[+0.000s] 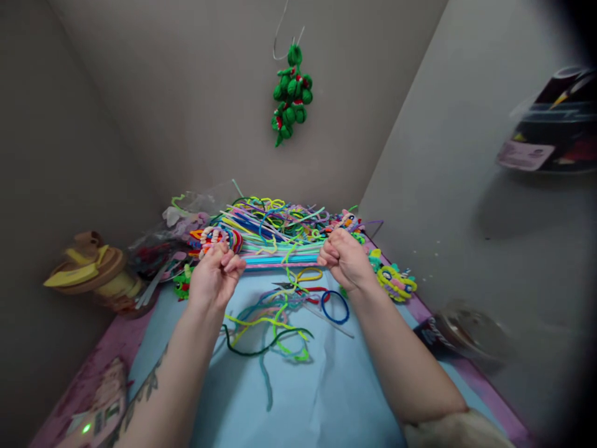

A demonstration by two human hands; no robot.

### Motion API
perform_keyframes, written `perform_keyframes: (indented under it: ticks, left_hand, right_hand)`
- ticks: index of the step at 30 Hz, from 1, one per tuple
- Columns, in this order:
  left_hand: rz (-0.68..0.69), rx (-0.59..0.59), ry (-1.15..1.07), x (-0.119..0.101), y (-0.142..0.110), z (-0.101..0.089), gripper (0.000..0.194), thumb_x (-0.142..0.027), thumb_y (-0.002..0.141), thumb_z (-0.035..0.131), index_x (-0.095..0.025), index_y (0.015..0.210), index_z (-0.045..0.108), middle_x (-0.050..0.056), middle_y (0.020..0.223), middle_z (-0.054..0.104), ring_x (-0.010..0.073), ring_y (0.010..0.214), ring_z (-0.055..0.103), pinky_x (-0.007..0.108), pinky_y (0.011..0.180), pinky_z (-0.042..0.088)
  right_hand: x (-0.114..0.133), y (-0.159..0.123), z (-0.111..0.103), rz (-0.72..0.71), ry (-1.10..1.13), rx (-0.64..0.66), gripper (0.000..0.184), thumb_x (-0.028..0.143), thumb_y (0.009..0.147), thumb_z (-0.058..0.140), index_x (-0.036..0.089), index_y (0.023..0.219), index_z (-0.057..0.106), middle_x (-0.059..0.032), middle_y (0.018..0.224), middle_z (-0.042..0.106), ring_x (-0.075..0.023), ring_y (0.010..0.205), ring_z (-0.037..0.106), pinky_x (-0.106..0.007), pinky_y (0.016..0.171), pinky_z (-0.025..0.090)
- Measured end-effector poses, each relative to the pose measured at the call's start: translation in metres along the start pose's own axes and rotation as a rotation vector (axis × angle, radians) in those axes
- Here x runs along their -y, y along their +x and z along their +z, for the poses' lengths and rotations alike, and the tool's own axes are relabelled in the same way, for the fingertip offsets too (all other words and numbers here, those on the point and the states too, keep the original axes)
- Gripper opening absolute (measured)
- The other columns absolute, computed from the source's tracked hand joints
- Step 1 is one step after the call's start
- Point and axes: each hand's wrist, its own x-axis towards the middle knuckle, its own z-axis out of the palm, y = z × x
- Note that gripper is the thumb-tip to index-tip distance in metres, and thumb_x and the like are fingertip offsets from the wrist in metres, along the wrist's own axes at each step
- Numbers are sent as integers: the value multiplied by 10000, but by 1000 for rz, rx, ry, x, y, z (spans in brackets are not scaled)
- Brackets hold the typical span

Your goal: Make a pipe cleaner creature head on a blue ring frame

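Observation:
Both of my hands are raised over the table, apart, with fingers curled into fists. My left hand (217,274) is closed in front of a striped, multicoloured pipe-cleaner piece (231,238). My right hand (346,258) is closed at about the same height, near the right end of the pipe-cleaner pile (261,224). Whatever the curled fingers may hold is hidden. Below and between the hands lie loose yellow, green and teal pipe cleaners (268,379), scissors with red and yellow handles (314,292), and a dark blue ring (336,307).
Light blue paper (298,417) covers the table. A brown and yellow container (112,280) stands left, a device with a green light (93,420) front left. At right are a yellow pipe-cleaner figure (394,283) and a jar (466,333). Green ornaments (291,93) hang ahead.

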Motion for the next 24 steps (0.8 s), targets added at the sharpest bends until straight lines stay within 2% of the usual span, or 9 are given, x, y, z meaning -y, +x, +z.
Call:
perform_keyframes:
  ticks: [3,5,8,10,12,15,19,21,24]
  left_hand:
    - [-13,62,97,-3,-3,4,149,-67,817,479,-150,695,499,-62,498,389,39,407,377,192,538,469]
    - [-58,104,148,-13,-3,4,56,-188,824,526,-153,787,551,-27,566,487,76,488,486,233,572,499]
    - [-68,112,128,-34,-2,1,407,-527,816,444,-179,975,583,55,750,620,176,673,608,339,629,534]
    - [-34,107,145,-42,-3,-1,547,-624,785,391,-177,1030,591,95,817,653,223,738,634,388,656,536]
    - [-73,169,283,-39,-8,-1,519,-574,764,489,-161,1057,603,128,862,672,248,772,647,389,679,530]
    - [-233,358,632,-22,-22,6,405,-343,699,676,-151,1052,635,151,935,683,263,846,647,363,742,510]
    - [-263,537,952,-15,-41,18,274,-183,637,709,-226,908,698,81,911,706,249,883,634,344,772,493]
    - [-230,537,1039,-20,-44,20,294,-152,608,720,-239,888,707,65,894,709,236,865,638,302,743,494]
    - [-166,441,1047,-24,-46,22,228,-178,618,719,-208,843,715,67,833,703,222,813,639,260,676,487]
  right_hand:
    - [6,-1,1,-40,1,3,288,292,762,620,208,665,362,100,459,318,-54,390,253,-194,445,345]
    - [14,-5,4,-25,27,21,294,276,765,615,208,666,347,98,468,302,-53,393,238,-178,430,313]
    - [28,-14,10,36,75,42,303,239,776,595,206,657,319,94,486,277,-53,397,219,-162,417,277]
    - [34,-19,15,82,106,50,283,202,784,573,206,658,319,92,496,266,-54,399,218,-158,415,273]
    - [33,-24,21,143,137,67,253,171,788,552,206,666,333,91,507,262,-54,401,220,-158,419,282]
    - [24,-31,32,258,178,113,231,180,800,541,203,677,348,89,520,274,-51,409,247,-162,437,312]
    - [14,-35,39,363,232,137,217,214,809,553,199,701,365,80,552,353,-51,445,332,-183,496,382]
    - [13,-35,39,366,256,132,213,203,806,557,196,703,370,82,546,361,-47,443,337,-175,494,380]
    - [10,-36,39,375,254,140,207,196,795,565,192,703,379,87,530,359,-43,428,324,-169,481,370]
